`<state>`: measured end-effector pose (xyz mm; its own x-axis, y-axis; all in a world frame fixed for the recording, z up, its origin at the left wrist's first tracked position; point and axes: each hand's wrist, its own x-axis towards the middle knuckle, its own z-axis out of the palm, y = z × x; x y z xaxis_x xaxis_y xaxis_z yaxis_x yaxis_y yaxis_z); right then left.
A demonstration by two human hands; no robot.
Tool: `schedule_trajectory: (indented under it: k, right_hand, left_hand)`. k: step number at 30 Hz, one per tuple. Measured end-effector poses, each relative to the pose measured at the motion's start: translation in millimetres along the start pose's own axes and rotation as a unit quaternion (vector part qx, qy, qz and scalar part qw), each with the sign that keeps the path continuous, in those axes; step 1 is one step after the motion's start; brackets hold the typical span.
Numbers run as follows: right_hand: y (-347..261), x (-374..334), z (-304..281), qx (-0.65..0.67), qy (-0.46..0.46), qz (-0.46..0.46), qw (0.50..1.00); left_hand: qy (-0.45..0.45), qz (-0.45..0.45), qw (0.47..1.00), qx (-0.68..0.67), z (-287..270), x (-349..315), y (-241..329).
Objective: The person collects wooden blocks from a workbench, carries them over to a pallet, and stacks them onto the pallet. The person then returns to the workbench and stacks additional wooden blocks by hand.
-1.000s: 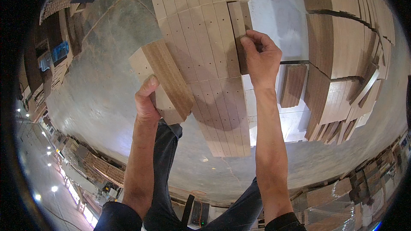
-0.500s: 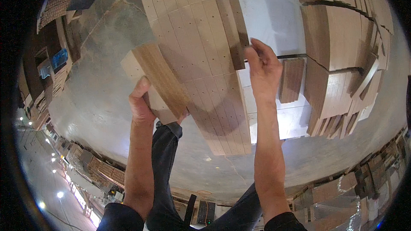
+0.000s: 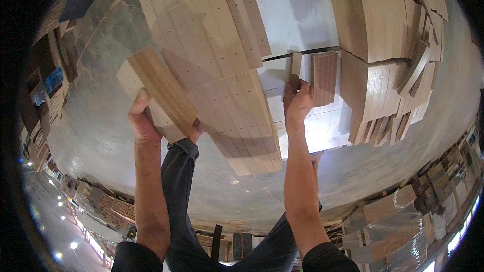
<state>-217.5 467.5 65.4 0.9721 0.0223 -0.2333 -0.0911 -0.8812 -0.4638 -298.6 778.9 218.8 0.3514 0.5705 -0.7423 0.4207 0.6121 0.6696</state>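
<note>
Two hands work at the board stacks: our left hand [image 3: 142,121] grips a brown plank [image 3: 164,90] tilted over the pale stack [image 3: 212,45], our right hand [image 3: 297,102] pinches a small slat [image 3: 295,65] on the white sheet [image 3: 297,15], which we judge needs setting down next; plastic-wrapped bundles [image 3: 398,231] sit lower right.

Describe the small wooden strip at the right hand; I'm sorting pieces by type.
The small wooden strip is a short, narrow, light-brown slat, apparently wood. It lies on the white sheet beside a short stack of darker slats. The right hand grips its near end with its fingertips.
</note>
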Motion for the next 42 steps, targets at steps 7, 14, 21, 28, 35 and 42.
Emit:
schedule_trajectory:
  k: [7, 14, 21, 28, 35, 42]
  right_hand:
    - [-102.8, 27.1, -61.0, 0.204, -0.037, -0.051, 0.977]
    - [-164.2, 60.3, -45.9, 0.216, -0.086, -0.074, 0.970]
    - [-165.3, 65.6, -32.0, 0.251, -0.075, -0.079, 0.962]
    - [-173.1, 67.7, -31.7, 0.265, -0.048, -0.067, 0.961]
    - [-148.6, 50.8, -42.6, 0.309, -0.061, 0.066, 0.947]
    - [-139.8, 10.9, -48.9, 0.410, -0.214, 0.260, 0.848]
  left_hand:
    - [-0.011, -0.013, 1.000, -0.001, -8.1, -3.3, -0.7]
    - [-0.030, -0.022, 0.999, -0.020, 1.2, -7.5, 5.1]
    - [-0.069, -0.024, 0.996, -0.054, -3.4, -7.9, 10.3]
    - [-0.037, -0.029, 0.997, -0.062, -5.4, -7.3, 1.7]
    - [-0.044, -0.038, 0.997, -0.052, -0.3, -9.5, 3.3]
    - [-0.058, -0.054, 0.996, 0.034, -15.6, 16.8, 12.4]
